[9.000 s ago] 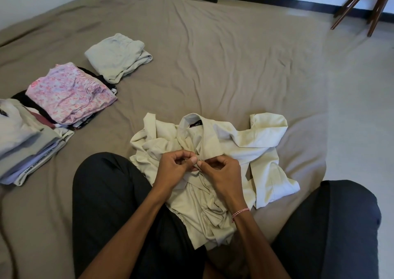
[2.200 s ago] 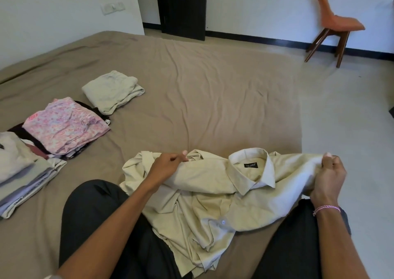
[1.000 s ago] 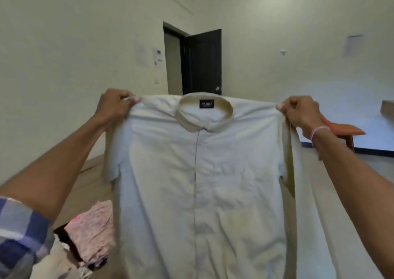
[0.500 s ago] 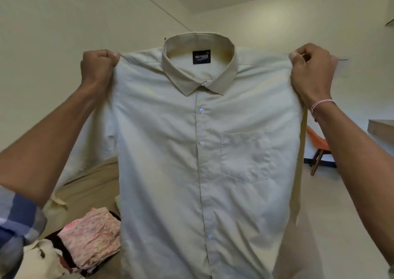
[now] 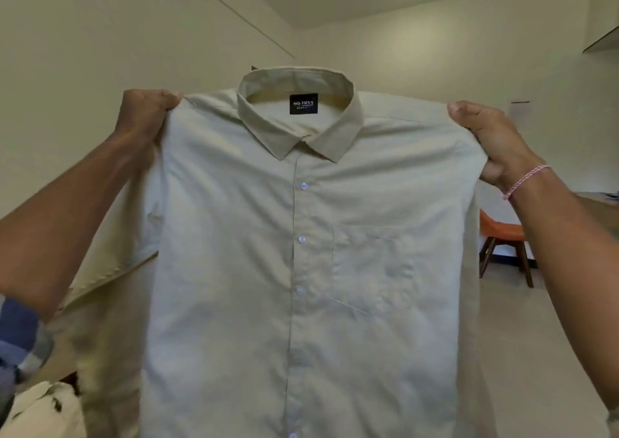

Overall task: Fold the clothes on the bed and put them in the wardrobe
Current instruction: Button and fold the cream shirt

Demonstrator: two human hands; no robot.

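A pale beige button-up shirt hangs upright in the air in front of me, buttoned, its front toward me, with a chest pocket and a black collar label. My left hand grips its left shoulder seam. At the opposite shoulder my right hand, with a pink thread bracelet on the wrist, grips the cloth. The shirt is spread wide between both hands and hides most of the bed. The wardrobe is not in view.
A whitish folded garment shows at the bottom left corner. An orange chair stands on the floor at the right, behind the shirt. Cream walls and a ceiling light fill the background.
The shirt went from lying on the bed to being held up by its shoulders. In the last half second my hands moved lower in view and the camera tilted upward.
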